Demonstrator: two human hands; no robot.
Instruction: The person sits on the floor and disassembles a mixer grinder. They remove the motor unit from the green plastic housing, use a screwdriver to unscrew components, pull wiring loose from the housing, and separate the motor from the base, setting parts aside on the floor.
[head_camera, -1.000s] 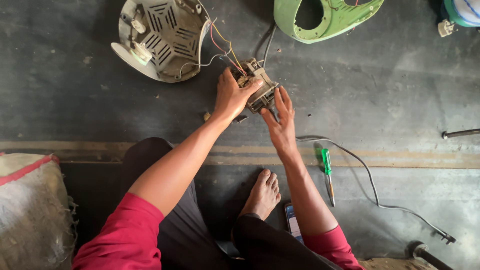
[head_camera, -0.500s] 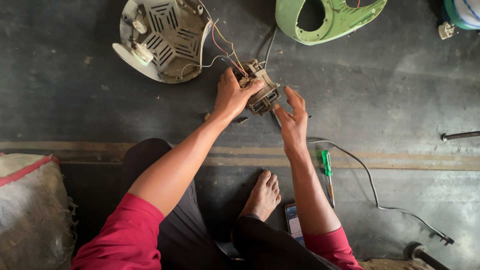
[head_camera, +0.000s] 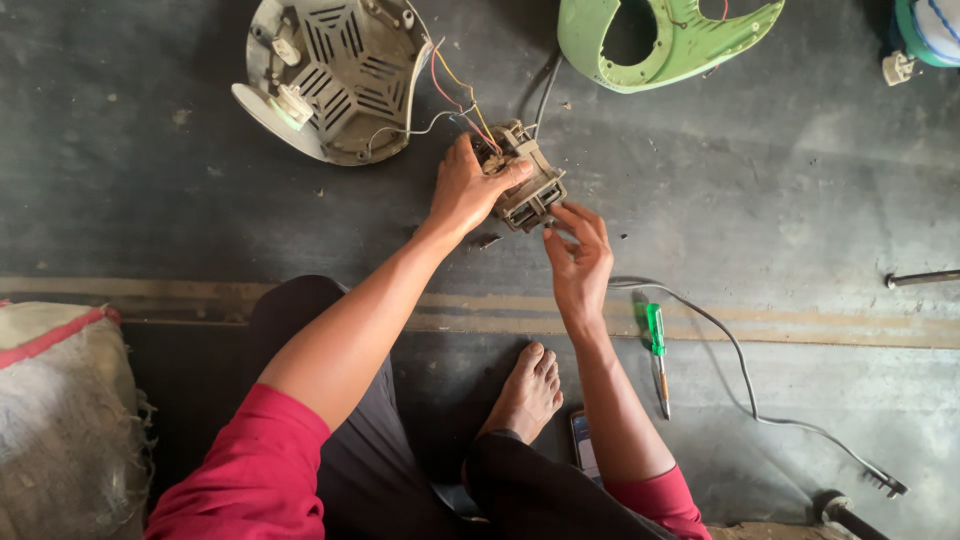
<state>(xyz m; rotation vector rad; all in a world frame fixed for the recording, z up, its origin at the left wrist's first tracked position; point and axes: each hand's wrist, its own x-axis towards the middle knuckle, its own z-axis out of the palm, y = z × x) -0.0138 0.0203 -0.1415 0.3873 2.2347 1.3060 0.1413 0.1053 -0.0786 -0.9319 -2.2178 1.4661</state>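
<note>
My left hand (head_camera: 468, 190) grips a small grey switch block (head_camera: 528, 185) on the dark floor, thumb over its top. Thin red, yellow and white wires (head_camera: 452, 98) run from the block to a round grey fan housing (head_camera: 335, 75) lying at the upper left. My right hand (head_camera: 580, 255) is just below the block, fingertips pinching its lower right corner. A black cable (head_camera: 545, 85) leaves the block toward the top.
A green plastic casing (head_camera: 670, 40) lies at the top right. A green-handled screwdriver (head_camera: 656, 340) and a grey power cord (head_camera: 760, 400) lie right of my arm. A sack (head_camera: 60, 400) sits at left, a phone (head_camera: 583, 445) by my bare foot (head_camera: 525, 395).
My right hand slid down from beside the block and now pinches its lower corner. My left hand stays on the block.
</note>
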